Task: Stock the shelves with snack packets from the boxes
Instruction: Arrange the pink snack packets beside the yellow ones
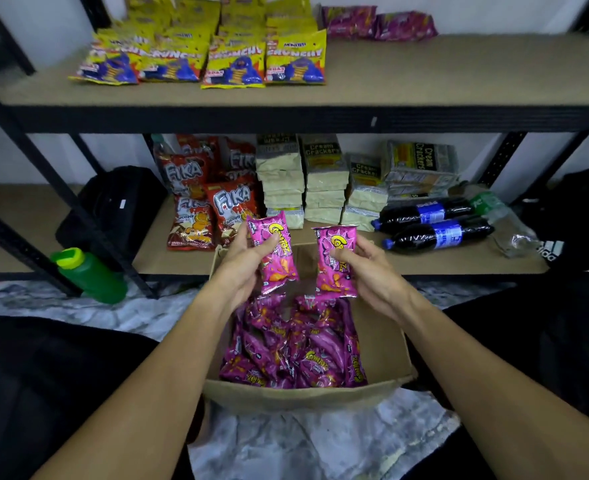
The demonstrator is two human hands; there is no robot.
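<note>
Two pink packets are held upright mid-frame above the open box (383, 344), one pinched in the left hand (243, 268), one in the right hand (369, 271); the matching pink pile (379, 22) lies upper right on the top shelf (459, 71), nearer the right hand

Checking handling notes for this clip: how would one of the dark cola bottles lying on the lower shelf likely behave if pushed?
The cola bottles lie on their sides, so a sideways nudge would probably roll them. They look full of dark liquid, so likely heavy for their size and stiff. The lower shelf shows no raised lip at its front edge, so one might roll off.
</note>
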